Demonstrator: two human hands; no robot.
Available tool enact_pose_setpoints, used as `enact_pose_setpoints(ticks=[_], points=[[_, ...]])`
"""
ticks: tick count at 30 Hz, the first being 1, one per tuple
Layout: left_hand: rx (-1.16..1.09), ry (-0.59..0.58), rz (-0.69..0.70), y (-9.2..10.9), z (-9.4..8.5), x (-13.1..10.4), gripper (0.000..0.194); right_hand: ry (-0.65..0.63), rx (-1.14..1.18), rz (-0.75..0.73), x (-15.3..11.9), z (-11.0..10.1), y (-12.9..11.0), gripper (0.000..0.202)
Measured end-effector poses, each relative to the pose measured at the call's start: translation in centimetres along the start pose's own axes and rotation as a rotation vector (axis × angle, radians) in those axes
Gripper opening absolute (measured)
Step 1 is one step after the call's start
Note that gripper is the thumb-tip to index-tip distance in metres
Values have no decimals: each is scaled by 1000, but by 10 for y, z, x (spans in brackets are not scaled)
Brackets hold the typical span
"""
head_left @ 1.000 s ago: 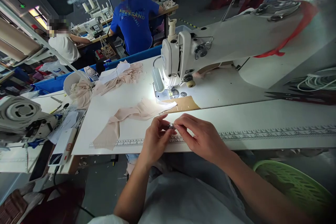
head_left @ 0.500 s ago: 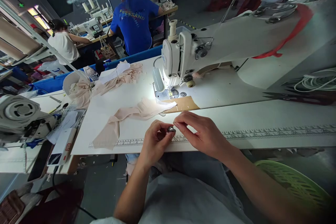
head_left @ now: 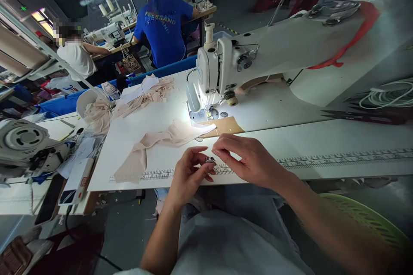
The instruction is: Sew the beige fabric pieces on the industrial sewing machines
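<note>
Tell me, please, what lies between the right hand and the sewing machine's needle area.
In the head view, a brown sheet lies between the right hand and the needle area; pale cloth reaches onto its left part.

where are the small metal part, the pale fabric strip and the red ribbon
Small metal part [head_left: 210, 160]: head view, on its shiny visible side.
Pale fabric strip [head_left: 164, 138]: head view, about midway along it.
Red ribbon [head_left: 368, 23]: head view, on its wide upper part.
</note>
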State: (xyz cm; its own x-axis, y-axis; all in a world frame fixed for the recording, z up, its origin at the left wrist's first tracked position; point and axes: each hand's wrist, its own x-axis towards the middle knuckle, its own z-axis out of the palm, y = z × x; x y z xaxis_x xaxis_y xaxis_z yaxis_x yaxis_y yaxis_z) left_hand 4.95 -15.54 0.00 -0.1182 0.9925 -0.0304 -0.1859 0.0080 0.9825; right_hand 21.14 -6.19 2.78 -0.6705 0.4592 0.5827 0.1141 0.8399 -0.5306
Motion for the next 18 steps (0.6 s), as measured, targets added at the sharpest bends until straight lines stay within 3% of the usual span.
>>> enact_pose_setpoints(ticks=[4, 9, 18], points=[[-8, 5, -12, -3, 0, -2, 27, -40, -28, 2, 1, -1, -4, 23], [2, -34, 33, -8, -2, -4, 29, -55, -80, -31, 1, 2, -5, 23], [-78, 21, 22, -5, -5, -5, 29, 8, -175, -54, 2, 0, -4, 24]])
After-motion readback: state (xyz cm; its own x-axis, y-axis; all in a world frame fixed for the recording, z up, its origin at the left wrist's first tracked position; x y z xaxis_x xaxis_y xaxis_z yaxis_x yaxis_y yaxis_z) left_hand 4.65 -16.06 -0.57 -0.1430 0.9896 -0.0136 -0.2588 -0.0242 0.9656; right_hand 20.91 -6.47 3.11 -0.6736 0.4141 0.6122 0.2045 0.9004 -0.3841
